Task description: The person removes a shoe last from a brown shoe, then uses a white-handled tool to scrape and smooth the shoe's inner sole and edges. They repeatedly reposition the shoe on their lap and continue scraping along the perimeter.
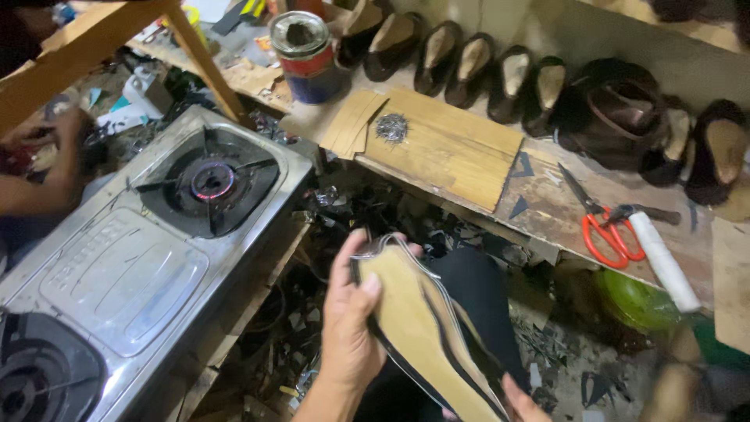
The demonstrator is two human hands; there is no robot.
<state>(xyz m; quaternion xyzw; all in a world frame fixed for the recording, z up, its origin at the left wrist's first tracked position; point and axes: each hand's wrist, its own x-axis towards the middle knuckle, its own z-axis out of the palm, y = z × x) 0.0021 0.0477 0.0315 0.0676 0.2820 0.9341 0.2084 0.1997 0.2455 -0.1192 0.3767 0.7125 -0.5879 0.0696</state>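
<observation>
My left hand (351, 320) grips the toe end of a shoe (437, 328) turned sole-up, thumb pressed on its tan insole; black upper material wraps the edges. Only the fingertips of my right hand (522, 402) show at the bottom edge, touching the shoe's heel end. A lit gas stove (141, 258) stands to the left, its far burner (212, 181) glowing.
A wooden bench (547, 203) carries a row of dark shoes (469, 66), orange-handled scissors (605, 230), a hammer with a white handle (660, 254), a pile of small nails (391, 127) and a tin can (306, 56). Another person's arm (39, 180) works at far left. Black scraps litter the floor.
</observation>
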